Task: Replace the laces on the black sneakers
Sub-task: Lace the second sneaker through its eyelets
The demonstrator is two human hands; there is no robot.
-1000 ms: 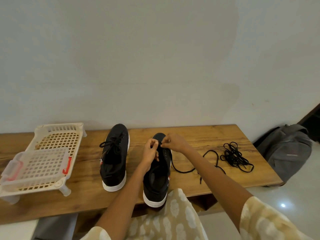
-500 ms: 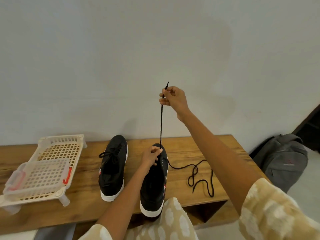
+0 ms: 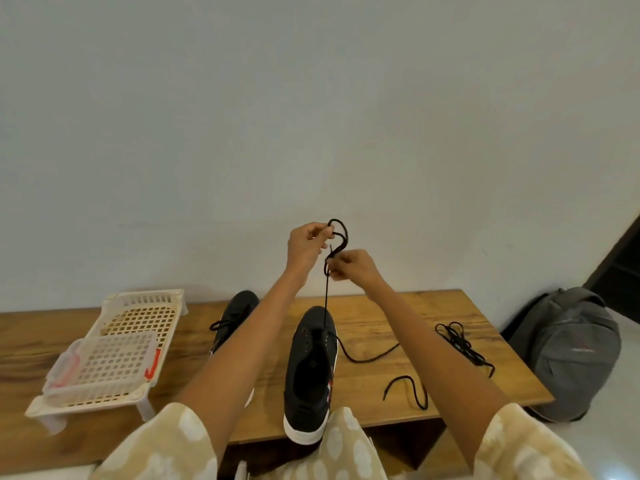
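Observation:
Two black sneakers stand on the wooden bench (image 3: 381, 306). The near sneaker (image 3: 311, 368) has white sole and mostly bare eyelets; a black lace (image 3: 325, 299) rises from its toe end. Both hands are raised above it. My left hand (image 3: 306, 247) pinches a loop of that lace at the top. My right hand (image 3: 353, 265) pinches the lace just below. The other part of the lace trails over the bench to the right (image 3: 374, 358). The far sneaker (image 3: 235, 317) is laced and partly hidden by my left forearm.
A bundle of black laces (image 3: 460, 341) lies at the bench's right end. A cream plastic rack (image 3: 138, 327) with a clear lidded box (image 3: 110, 362) on it stands at the left. A grey backpack (image 3: 568, 348) sits on the floor to the right.
My left hand left the sneaker's toe and rose to the lace. My right hand came down from its high pull. Both now pinch the lace together above the shoe.

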